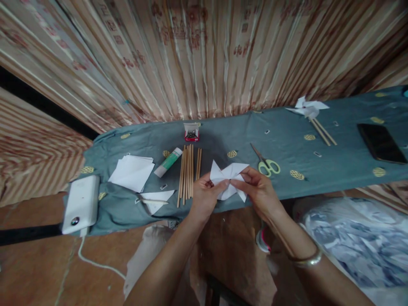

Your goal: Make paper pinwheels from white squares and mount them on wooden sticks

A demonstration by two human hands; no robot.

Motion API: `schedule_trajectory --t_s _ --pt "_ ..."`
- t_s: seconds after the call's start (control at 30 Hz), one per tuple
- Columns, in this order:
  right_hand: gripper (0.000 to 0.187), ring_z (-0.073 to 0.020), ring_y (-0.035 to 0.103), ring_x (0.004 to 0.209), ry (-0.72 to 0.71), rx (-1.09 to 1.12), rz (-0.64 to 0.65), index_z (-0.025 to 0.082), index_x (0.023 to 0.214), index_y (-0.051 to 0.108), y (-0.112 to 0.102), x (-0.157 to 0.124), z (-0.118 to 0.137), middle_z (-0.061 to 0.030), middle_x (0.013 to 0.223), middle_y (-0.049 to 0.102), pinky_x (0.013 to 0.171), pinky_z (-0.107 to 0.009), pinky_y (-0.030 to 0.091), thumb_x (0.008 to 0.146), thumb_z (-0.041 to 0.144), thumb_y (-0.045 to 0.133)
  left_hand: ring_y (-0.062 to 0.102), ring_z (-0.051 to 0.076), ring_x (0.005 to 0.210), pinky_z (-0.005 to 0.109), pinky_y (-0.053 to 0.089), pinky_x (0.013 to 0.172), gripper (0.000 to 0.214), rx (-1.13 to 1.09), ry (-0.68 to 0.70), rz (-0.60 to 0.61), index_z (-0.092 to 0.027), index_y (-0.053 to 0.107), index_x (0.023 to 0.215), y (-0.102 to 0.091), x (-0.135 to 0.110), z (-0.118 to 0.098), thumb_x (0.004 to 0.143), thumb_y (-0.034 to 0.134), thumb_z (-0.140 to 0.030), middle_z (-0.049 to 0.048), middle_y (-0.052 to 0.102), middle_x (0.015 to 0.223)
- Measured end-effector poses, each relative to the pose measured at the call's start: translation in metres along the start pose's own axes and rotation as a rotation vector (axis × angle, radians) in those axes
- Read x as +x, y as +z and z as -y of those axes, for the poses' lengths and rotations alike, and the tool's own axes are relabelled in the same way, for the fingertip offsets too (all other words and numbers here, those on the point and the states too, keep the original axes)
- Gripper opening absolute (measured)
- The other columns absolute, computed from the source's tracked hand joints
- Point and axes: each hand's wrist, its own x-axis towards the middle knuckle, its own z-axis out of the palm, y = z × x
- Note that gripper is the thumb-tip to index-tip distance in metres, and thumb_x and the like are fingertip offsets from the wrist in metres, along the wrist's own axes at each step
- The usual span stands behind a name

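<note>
Both my hands hold a white folded paper pinwheel [227,173] over the near edge of the grey-blue cloth-covered table [318,148]. My left hand [204,196] pinches its left side near the centre. My right hand [257,189] pinches the middle from the right, fingers closed on the paper. A row of thin wooden sticks [188,172] lies just left of my hands. Green-handled scissors [266,163] lie just right of the pinwheel.
A glue stick [168,162], a small red box of pins [191,132], a stack of white paper squares [132,172] and a white power bank [81,203] lie to the left. A finished pinwheel on sticks [310,112] and a black phone [381,143] lie at right. A curtain hangs behind.
</note>
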Motion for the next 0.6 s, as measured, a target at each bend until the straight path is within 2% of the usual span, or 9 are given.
schedule_trajectory --t_s 0.13,0.3,0.4,0.5,0.57,0.6 --pt "0.03 -0.0138 0.064 0.061 0.017 0.037 -0.028 0.021 0.078 0.069 0.004 0.0 0.0 0.0022 0.072 0.073 0.059 -0.025 0.052 0.056 0.029 0.088 0.059 0.011 0.056 0.023 0.048 0.057 0.039 -0.077 0.008 0.008 -0.015 0.072 0.075 0.003 0.001 0.001 0.047 0.089 -0.036 0.0015 0.073 0.07" --pt "0.029 -0.0136 0.062 0.056 0.033 0.041 -0.019 0.022 0.074 0.069 0.008 0.0 -0.002 0.0026 0.068 0.071 0.054 -0.025 0.051 0.055 0.031 0.088 0.061 0.013 0.058 0.026 0.05 0.06 0.041 -0.049 0.018 -0.013 -0.014 0.071 0.076 0.003 0.0 0.006 0.048 0.089 -0.037 0.0023 0.073 0.07" --pt "0.031 -0.0152 0.064 0.058 0.027 0.043 -0.014 0.022 0.077 0.069 0.001 0.002 -0.002 0.0016 0.071 0.073 0.057 -0.027 0.053 0.053 0.03 0.089 0.064 0.014 0.062 0.027 0.052 0.063 0.043 0.025 0.043 0.05 -0.014 0.072 0.084 -0.004 0.005 0.005 0.053 0.087 -0.04 0.004 0.073 0.075" --pt "0.033 -0.0159 0.066 0.059 0.012 0.042 -0.071 0.021 0.079 0.07 -0.011 0.005 0.002 0.0007 0.073 0.074 0.058 -0.027 0.055 0.054 0.03 0.089 0.067 0.018 0.075 0.03 0.053 0.071 0.036 0.309 0.214 0.051 -0.017 0.072 0.096 -0.022 0.015 -0.006 0.069 0.077 -0.04 0.0057 0.074 0.083" --pt "0.035 -0.0151 0.066 0.06 0.005 0.045 -0.105 0.02 0.079 0.07 -0.02 0.005 0.007 0.0008 0.072 0.074 0.06 -0.026 0.055 0.051 0.028 0.09 0.066 0.019 0.083 0.033 0.052 0.08 0.021 0.688 0.394 -0.016 -0.02 0.072 0.098 -0.036 0.023 -0.016 0.081 0.066 -0.03 0.0064 0.073 0.094" --pt "0.036 -0.0144 0.066 0.06 0.005 0.05 -0.115 0.02 0.078 0.07 -0.024 0.005 0.009 0.001 0.071 0.073 0.06 -0.024 0.055 0.049 0.027 0.091 0.065 0.021 0.089 0.035 0.051 0.085 0.015 0.887 0.466 -0.05 -0.02 0.073 0.094 -0.042 0.026 -0.02 0.082 0.064 -0.023 0.0069 0.072 0.095"
